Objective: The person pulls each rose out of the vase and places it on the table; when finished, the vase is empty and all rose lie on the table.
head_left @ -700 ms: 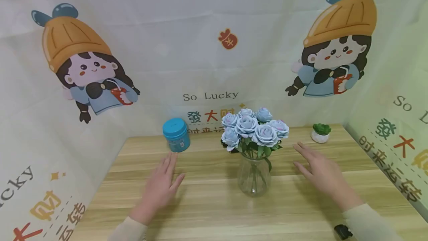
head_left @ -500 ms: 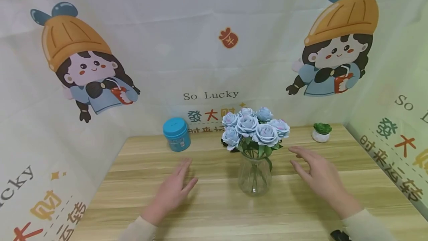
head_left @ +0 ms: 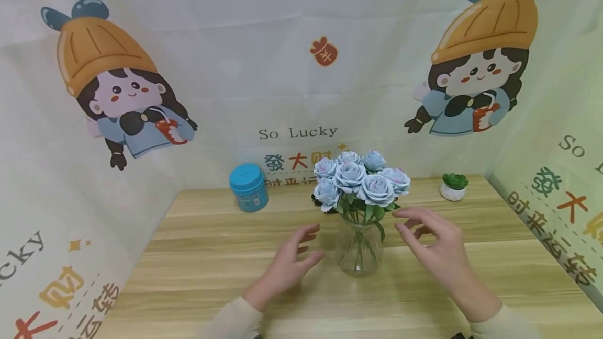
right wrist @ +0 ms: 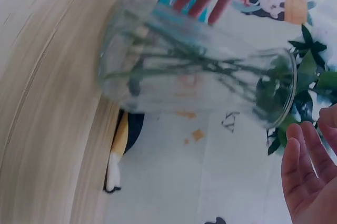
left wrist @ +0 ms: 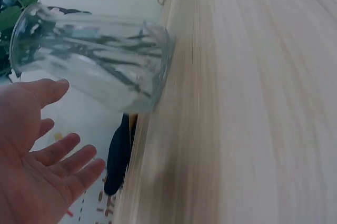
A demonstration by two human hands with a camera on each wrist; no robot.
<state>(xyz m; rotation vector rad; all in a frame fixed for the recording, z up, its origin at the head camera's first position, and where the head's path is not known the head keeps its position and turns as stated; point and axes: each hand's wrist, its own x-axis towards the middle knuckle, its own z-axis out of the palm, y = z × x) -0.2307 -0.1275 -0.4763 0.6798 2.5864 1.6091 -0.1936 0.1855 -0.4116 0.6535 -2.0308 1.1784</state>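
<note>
The bench (head_left: 188,266) supports the assembly. A bouquet of pale blue roses (head_left: 358,177) is seated in a clear glass vase (head_left: 359,250), which stands upright on the bench. The right hand (head_left: 435,242) is beside the vase rim, fingers half curved, gripping nothing; contact with the leaves cannot be confirmed. The left hand (head_left: 289,260) is left of the vase, thumb spread, gripping nothing. Behind the vase: blue container (head_left: 248,192), far left; potted plant (head_left: 454,187), far right
</note>
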